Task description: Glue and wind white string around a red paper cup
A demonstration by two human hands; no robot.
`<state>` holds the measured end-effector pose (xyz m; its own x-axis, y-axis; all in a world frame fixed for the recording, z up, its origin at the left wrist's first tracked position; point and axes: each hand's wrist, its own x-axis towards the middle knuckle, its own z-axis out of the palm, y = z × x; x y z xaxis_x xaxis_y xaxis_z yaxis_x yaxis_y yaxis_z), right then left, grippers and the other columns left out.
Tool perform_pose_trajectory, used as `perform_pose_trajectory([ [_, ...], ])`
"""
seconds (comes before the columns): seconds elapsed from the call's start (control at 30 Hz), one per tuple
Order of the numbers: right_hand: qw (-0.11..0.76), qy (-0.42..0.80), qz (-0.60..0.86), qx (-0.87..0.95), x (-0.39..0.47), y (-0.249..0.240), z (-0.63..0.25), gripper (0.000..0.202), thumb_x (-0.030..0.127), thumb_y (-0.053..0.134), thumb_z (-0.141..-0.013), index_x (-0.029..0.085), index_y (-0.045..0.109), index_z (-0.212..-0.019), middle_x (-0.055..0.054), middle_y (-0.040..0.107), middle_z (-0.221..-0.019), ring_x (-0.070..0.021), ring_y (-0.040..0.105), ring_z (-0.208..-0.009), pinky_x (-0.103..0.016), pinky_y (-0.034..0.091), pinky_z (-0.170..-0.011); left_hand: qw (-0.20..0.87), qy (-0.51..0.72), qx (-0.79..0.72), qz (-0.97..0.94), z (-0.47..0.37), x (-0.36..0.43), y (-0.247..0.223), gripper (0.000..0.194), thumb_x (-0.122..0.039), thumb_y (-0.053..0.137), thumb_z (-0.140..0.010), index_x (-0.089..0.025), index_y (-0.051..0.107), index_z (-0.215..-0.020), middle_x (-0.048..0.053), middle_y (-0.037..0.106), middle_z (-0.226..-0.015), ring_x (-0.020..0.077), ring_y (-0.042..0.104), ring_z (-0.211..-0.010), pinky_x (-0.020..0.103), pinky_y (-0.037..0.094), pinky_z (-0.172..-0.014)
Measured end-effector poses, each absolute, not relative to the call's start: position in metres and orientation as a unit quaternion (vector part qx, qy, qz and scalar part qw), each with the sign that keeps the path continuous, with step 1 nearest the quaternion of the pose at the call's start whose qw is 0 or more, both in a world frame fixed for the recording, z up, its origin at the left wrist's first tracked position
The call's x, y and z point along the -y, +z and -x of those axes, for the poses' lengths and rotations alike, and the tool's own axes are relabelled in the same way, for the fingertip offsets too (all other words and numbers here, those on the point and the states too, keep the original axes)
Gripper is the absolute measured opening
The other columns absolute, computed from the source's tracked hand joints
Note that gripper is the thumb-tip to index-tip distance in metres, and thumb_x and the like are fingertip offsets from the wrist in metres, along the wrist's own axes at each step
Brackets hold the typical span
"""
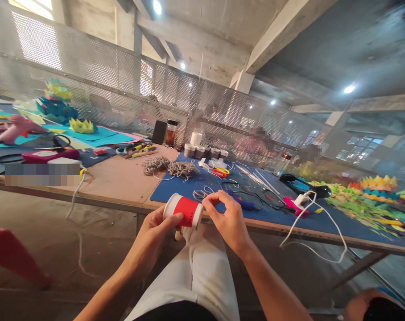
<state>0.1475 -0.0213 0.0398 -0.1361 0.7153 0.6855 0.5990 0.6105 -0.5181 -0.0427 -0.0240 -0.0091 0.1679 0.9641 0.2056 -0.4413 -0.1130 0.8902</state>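
Observation:
A white paper cup with a red band [186, 211] lies on its side in the air above my lap, close to the table's front edge. My left hand [159, 226] is wrapped round its left part, the thumb across the red band. My right hand [228, 217] is at the cup's right end, thumb and forefinger pinched together; what they hold, if anything, is too small to make out. A thin tan line runs along that end of the cup. Just behind the hands, a loose coil of grey cord [202, 193] and a blue-handled tool [241, 201] lie on the blue mat [165, 189].
Bundles of grey cord [169, 167], yellow-and-red scissors [220, 171] and several small cups [199, 151] stand or lie farther back. A pink power strip [296, 206] with a looping white cable is at right. Paper crafts [58, 107] fill the left. A red stool [11, 254] stands below.

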Motion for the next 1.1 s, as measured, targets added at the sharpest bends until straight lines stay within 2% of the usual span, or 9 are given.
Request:
perform_pose_trajectory([
  [0.5,0.489,0.104,0.451,0.74,0.0206,0.039,-0.1472,0.014,0.031,0.061,-0.094,0.021,0.066,-0.085,-0.001,0.068,-0.086,-0.0165,0.063,-0.081,-0.029,0.048,-0.082,0.635,0.584,-0.254,-0.437,0.0436,0.023,-0.0064,0.014,-0.028,0.078,-0.08,-0.017,0.073,-0.087,0.0,0.067,-0.075,0.0111,0.052,-0.064,0.02,0.046,-0.06],
  [0.83,0.491,0.113,0.455,0.735,0.0209,0.0378,-0.1461,0.012,0.03,0.062,-0.093,0.021,0.066,-0.086,-0.001,0.07,-0.086,-0.0172,0.064,-0.082,-0.029,0.048,-0.082,0.658,0.576,-0.252,-0.414,0.0445,0.0257,-0.0041,0.02,-0.026,0.079,-0.079,-0.018,0.076,-0.097,0.001,0.068,-0.077,0.0113,0.055,-0.065,0.02,0.048,-0.062],
  [1.1,0.498,0.142,0.454,0.725,0.0198,0.0366,-0.1453,0.013,0.032,0.061,-0.094,0.022,0.066,-0.088,-0.001,0.07,-0.086,-0.0172,0.065,-0.081,-0.03,0.05,-0.083,0.652,0.576,-0.254,-0.422,0.0451,0.0223,-0.0072,0.018,-0.029,0.079,-0.08,-0.019,0.076,-0.094,0.0,0.069,-0.079,0.0119,0.056,-0.069,0.02,0.049,-0.065],
])
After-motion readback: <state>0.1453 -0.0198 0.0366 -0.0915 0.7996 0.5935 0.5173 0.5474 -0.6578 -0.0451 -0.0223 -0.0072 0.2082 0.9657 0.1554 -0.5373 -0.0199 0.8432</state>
